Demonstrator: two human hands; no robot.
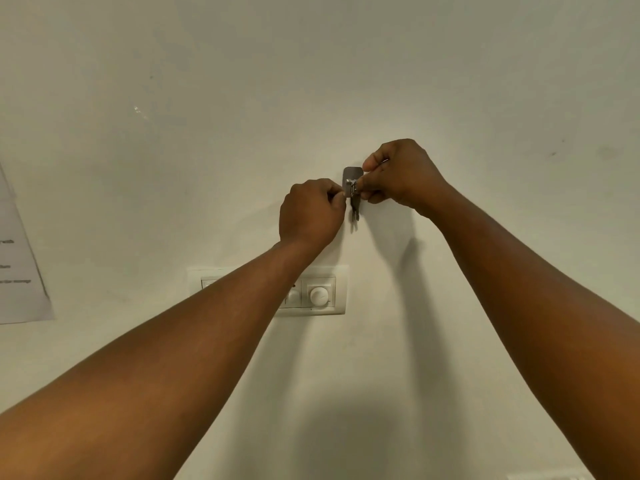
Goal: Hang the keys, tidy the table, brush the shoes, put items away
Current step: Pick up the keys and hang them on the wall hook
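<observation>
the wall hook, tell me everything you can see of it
The wall hook is a small grey plate with rounded corners that looks like metal, flat against the pale wall, above and slightly right of the white switch panel. A silvery peg juts from its lower part, with the keys hanging dark below it. The left hand pinches at its left edge; the right hand pinches the key ring at the peg, covering its right edge. Whether the ring sits fully over the peg is unclear.
</observation>
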